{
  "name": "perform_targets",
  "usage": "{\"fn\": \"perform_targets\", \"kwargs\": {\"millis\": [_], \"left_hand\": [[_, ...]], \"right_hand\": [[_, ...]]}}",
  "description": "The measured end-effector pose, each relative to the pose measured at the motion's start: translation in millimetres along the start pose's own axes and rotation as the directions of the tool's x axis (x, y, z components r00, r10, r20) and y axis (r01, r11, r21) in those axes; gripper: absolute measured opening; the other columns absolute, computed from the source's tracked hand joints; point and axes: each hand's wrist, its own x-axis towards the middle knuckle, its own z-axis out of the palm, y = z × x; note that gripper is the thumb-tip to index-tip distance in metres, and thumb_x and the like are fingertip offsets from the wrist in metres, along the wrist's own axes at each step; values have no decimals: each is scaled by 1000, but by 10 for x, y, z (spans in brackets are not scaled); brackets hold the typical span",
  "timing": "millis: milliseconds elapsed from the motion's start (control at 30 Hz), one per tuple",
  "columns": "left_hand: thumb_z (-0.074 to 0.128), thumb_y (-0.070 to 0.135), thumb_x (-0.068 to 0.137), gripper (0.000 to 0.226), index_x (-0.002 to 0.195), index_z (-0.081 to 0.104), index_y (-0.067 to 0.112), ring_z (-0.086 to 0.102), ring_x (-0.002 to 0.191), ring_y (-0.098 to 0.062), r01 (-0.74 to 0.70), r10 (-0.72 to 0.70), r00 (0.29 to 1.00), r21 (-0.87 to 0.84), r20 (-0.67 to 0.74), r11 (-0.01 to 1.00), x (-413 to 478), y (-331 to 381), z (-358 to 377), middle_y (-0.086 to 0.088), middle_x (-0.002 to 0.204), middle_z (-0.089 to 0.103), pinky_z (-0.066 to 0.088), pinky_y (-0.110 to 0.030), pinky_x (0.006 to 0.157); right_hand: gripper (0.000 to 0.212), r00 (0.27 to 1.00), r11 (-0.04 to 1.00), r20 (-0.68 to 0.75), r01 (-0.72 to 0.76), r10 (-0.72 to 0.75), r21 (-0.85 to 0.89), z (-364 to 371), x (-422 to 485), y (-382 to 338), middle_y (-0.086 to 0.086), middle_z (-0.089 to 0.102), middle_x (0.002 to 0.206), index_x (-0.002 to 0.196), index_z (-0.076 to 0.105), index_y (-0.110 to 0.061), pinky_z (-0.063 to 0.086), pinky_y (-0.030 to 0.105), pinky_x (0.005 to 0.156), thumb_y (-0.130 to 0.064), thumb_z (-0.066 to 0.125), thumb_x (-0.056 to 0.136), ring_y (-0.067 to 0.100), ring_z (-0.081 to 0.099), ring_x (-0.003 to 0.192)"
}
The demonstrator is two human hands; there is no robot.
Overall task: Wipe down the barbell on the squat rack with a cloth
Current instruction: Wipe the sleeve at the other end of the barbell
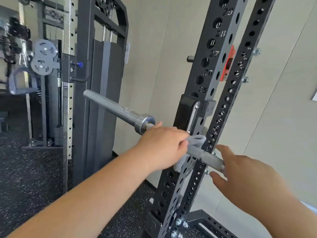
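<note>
Bar [118, 110] runs upper-left to lower-right; left hand [163, 146] grips cloth [197, 140] around it; right hand [248, 177], fingers spread, waits just beside its lower stretch.

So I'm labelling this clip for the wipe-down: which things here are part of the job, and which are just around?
In the job: cloth, held by the left hand; barbell; right hand, open by the shaft; squat rack.
Just around: cable machine; grey handle; orange tab.

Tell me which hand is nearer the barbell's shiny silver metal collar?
Left hand: just beside the collar, gripping a grey cloth. Right hand: open, beyond the black perforated upright.
</note>
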Motion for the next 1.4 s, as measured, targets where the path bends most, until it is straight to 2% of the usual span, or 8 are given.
{"fn": "perform_targets", "kwargs": {"millis": [133, 333, 467, 600, 800, 933, 1167, 1400], "left_hand": [[47, 38, 101, 31, 73, 51, 24, 56, 62, -11, 40, -45, 999, -183, -22, 982, 17, -144, -44, 4, 66, 59, 52, -39, 65], [55, 39, 92, 15, 101, 61, 29, 57, 101, -6, -149, 145, 962, -2, -232, 989, -127, -53, 203, 16, 106, 64, 44, -24, 76], [55, 36, 96, 9, 91, 49, 32, 50, 88, -3, -173, 141, 962, -121, -235, 977, -183, -198, 124, 19, 94, 55, 44, -27, 67], [54, 57, 96, 46, 137, 58, 37, 55, 125, 0, -73, 34, 977, -181, -208, 981, -323, -516, 136, 24, 140, 59, 53, -27, 93], [48, 58, 101, 46, 137, 65, 33, 53, 131, -1, 78, -118, 975, -209, -188, 975, -545, -873, 121, 22, 145, 57, 48, -29, 104], [52, 52, 100, 38, 126, 70, 30, 58, 119, -5, 22, -52, 972, -134, -228, 991, -569, -865, 119, 19, 133, 64, 48, -30, 99], [58, 51, 97, 65, 156, 39, 33, 45, 141, -13, 138, -160, 964, -114, -214, 984, -395, -1078, 31, 14, 160, 40, 37, -35, 117], [56, 68, 92, 71, 151, 36, 36, 52, 132, -13, 166, -195, 952, -139, -235, 976, -307, -1027, 136, 15, 156, 43, 47, -36, 106]], "right_hand": [[43, 999, 999, -2, 47, -47, 25, -15, 95, -111, -10, 62, 81, 125, 31, -36, 56, 34, 62, -62, 38, 91, 18, 65, 73], [43, 979, 942, -81, 204, -189, 266, -23, 388, -382, -6, 57, 112, 141, 28, -33, 56, 38, 73, -42, 33, 100, 19, 63, 87], [33, 978, 956, -93, 202, -186, 212, 22, 611, -607, 3, 57, 100, 124, 41, -19, 56, 43, 72, -39, 26, 102, 27, 61, 82], [52, 959, 962, -78, 269, -272, -45, 85, 761, -723, 0, 57, 107, 124, 46, -21, 56, 34, 68, -29, 5, 94, 22, 63, 84], [22, 932, 957, -240, 288, -270, 40, 125, 939, -794, -9, 52, 87, 118, 59, -34, 53, 35, 57, -28, 56, 97, 20, 62, 71], [23, 962, 830, -136, 274, -238, 486, -31, 1101, -911, -7, 69, 91, 114, 68, -36, 53, 28, 65, -25, 53, 101, 10, 64, 70], [31, 958, 807, -17, 249, -285, 536, -231, 1297, -1134, -3, 72, 109, 122, 68, -31, 55, 32, 90, -18, 55, 97, 16, 67, 98], [37, 916, 956, 352, 257, -194, -140, -622, 1281, -989, -2, 67, 116, 127, 61, -25, 56, 31, 86, -11, 55, 94, 21, 65, 104]]}}
